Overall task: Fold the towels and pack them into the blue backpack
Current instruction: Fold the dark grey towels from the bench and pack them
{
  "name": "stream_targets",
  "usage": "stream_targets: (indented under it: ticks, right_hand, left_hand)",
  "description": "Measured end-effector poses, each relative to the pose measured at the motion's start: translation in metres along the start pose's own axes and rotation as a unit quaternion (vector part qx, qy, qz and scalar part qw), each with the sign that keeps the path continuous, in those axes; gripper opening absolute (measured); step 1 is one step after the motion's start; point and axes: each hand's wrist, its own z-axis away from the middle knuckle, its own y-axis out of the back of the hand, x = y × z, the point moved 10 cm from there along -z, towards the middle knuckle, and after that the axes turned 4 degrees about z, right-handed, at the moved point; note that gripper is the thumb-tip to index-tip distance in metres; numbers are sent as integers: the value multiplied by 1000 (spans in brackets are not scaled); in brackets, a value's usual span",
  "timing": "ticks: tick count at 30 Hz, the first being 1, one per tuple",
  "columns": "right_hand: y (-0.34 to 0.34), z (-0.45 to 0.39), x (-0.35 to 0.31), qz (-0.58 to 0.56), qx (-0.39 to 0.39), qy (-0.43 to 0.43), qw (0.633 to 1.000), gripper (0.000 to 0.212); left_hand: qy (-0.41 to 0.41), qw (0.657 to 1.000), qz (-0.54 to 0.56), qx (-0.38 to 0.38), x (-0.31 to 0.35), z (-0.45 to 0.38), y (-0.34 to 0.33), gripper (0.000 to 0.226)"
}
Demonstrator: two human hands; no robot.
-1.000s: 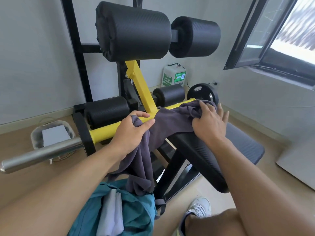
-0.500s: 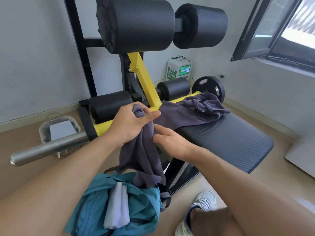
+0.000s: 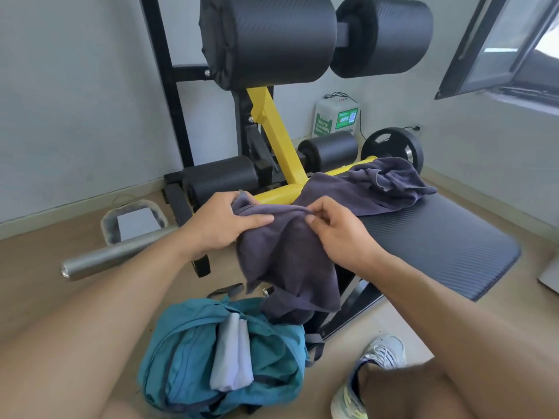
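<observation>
A dark purple-grey towel [image 3: 290, 255] drapes from the bench's yellow bar down toward the floor, its far end bunched on the black bench pad [image 3: 438, 246]. My left hand [image 3: 223, 222] grips the towel's top edge at the left. My right hand [image 3: 335, 228] pinches the same edge a little to the right, thumb and forefinger on the hem. Below them the blue backpack [image 3: 187, 358] lies open on the floor with a folded white towel [image 3: 233, 358] sticking out of it. The dark towel's lower corner hangs just above the backpack's opening.
The exercise bench's yellow frame [image 3: 281, 155], black foam rollers [image 3: 281, 37] and steel bar [image 3: 115, 255] stand right behind the hands. A plastic tub [image 3: 133, 219] sits on the floor at left. A weight plate [image 3: 393, 146] leans by the wall. My shoe [image 3: 372, 376] is at lower right.
My right hand left the towel's far end on the pad, came in toward the left hand, and now pinches the top edge beside it. The left hand kept its hold.
</observation>
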Motion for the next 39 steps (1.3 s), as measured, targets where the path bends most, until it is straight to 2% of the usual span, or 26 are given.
stream_targets:
  ticks: [2,4,7,9,12,16,18,20,21,23,25,27,30,33,35,37,39]
  right_hand:
    - [-8,1,-2,-18,-34,-12,999,8]
    - [-27,7,-3,-71,-114,-34,990,8]
    - [-52,18,-10,-124,-220,-32,967,13]
    - [-60,22,-14,-148,-252,-23,956,19]
    - [-64,19,-13,-201,-251,-34,946,26]
    - [-62,11,-2,-273,-228,-94,930,52]
    - [-53,5,4,-265,-194,-88,941,44]
    - [-44,1,6,-222,-157,-62,960,19]
    - [-39,0,5,-200,-143,-50,968,13]
    - [-33,-1,1,-165,-119,-27,979,17]
    - [-31,1,-6,-136,-118,-4,984,20]
    - [-32,4,-11,-111,-126,10,986,23]
    - [-30,3,-9,-70,-109,12,991,32]
    - [-31,1,-6,-33,-111,0,993,58]
    - [-35,1,-9,-26,-126,8,992,68]
    - [-35,3,-12,-32,-133,12,991,74]
    - [-34,5,-13,-46,-146,11,988,70]
  left_hand:
    - [-21,999,8,24,1,1,7,10]
    - [-33,998,36,42,3,3,12,8]
    - [-43,997,56,34,5,5,10,18]
    - [-48,997,48,23,8,7,7,26]
    - [-61,997,44,16,11,10,9,44]
    - [-53,997,60,8,5,10,16,62]
    - [-24,996,87,-13,-1,11,15,64]
    - [11,994,95,-59,-9,14,9,57]
    - [29,992,95,-79,-13,17,6,54]
    - [54,990,96,-87,-18,20,4,53]
    - [56,990,108,-71,-16,22,4,49]
    - [37,991,115,-49,-10,23,4,34]
    - [3,995,99,28,-6,19,16,14]
    - [8,989,58,139,-11,16,36,22]
    - [21,982,45,182,-17,15,44,31]
    - [49,970,61,230,-29,15,56,39]
    - [97,951,96,277,-52,16,68,34]
